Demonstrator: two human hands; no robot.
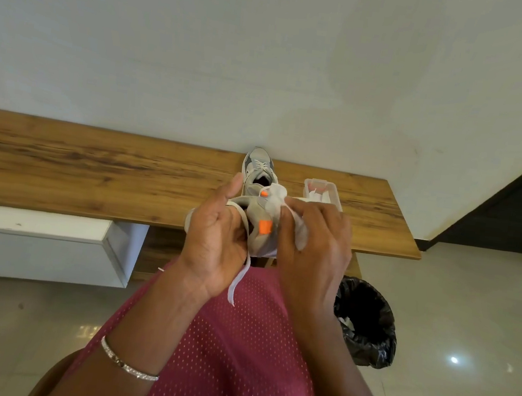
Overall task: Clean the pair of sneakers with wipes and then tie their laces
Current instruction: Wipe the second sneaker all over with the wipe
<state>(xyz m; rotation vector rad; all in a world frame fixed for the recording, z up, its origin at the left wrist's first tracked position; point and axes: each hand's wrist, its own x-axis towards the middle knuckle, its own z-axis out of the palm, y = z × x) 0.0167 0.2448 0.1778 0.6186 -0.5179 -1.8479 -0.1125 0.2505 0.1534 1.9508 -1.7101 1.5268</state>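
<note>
Left hand [215, 241] has its grip closed around the sneaker [259, 211], fingers curled over the near side and thumb up. The shoe is held in the air above the lap, in front of the bench [92, 170] edge. Right hand [312, 247] has its grip pinched on a crumpled white wipe [301, 234], which is pressed against the sneaker's right side. The sneaker is pale grey-beige with orange tabs [264, 227]. A loose white lace [238, 280] hangs down past the left wrist, untied. The second sneaker [258, 168], grey and white, sits on the bench just behind, toe to the wall, laces slack. A clear wipes box [322, 192] is on the bench beside it, to the right. A black-lined bin [366, 322] is on the floor at right.
</note>
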